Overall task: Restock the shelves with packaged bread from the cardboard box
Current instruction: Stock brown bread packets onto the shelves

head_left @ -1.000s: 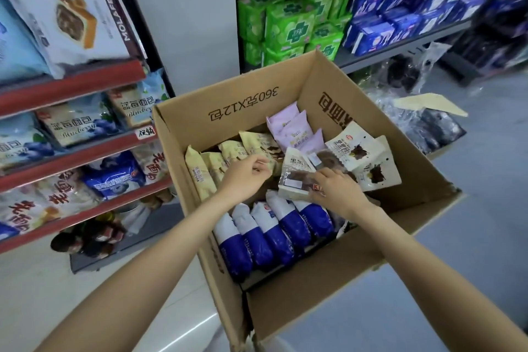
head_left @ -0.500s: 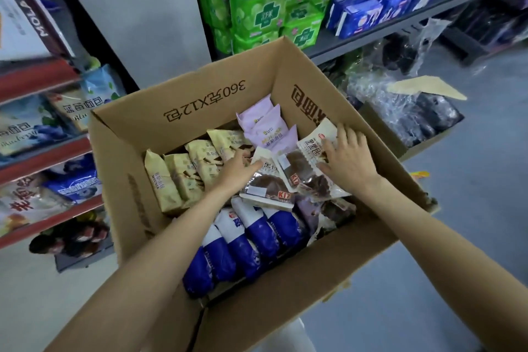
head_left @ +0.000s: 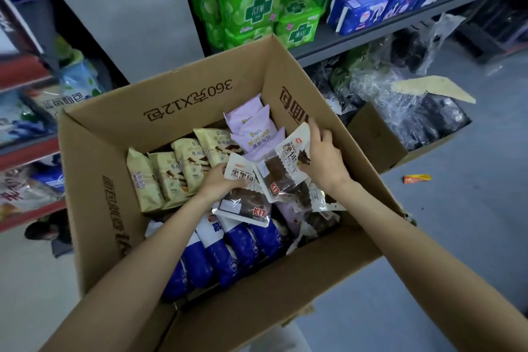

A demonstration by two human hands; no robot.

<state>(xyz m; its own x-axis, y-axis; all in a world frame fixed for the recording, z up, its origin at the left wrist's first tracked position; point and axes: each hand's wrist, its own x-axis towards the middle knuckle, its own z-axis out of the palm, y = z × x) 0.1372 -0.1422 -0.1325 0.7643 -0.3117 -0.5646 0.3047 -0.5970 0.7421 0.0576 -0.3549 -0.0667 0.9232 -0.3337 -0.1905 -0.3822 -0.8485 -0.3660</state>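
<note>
1. Head view: the box (head_left: 183, 111) stands open under the person, flaps folded out so both arms can reach in from the near side. It is the landmark for everything below.
2. Inside the box, bread packs stand sorted by kind: tan packs (head_left: 168, 171) along the left wall, lilac packs (head_left: 254, 128) at the far wall, blue packs (head_left: 228, 248) on edge at the near wall. Standing them on edge likely saves room and keeps each sort together.
3. The left hand (head_left: 217, 183) is at the box's middle, its grip curled round the top edge of a dark-bread pack (head_left: 243, 200) (clear wrap, brown loaf showing). Holding it by the edge lets it lift free of the pile.
4. The right hand (head_left: 323, 160) is by the box's right wall, thumb and fingers pinching a second dark pack (head_left: 291, 151) tilted up on end, one finger stretched along its top. A third dark pack (head_left: 281, 180) lies between the hands; I cannot tell whether either hand holds it too.
5. My guess is that the dark packs are being gathered into one handful, so that one trip fills one shelf slot.
6. Left of the box, red shelves (head_left: 25, 151) carry bagged bread already; that seems the likely target. Beyond the box, a grey shelf (head_left: 371, 34) holds green and blue packets (not bread).
</note>
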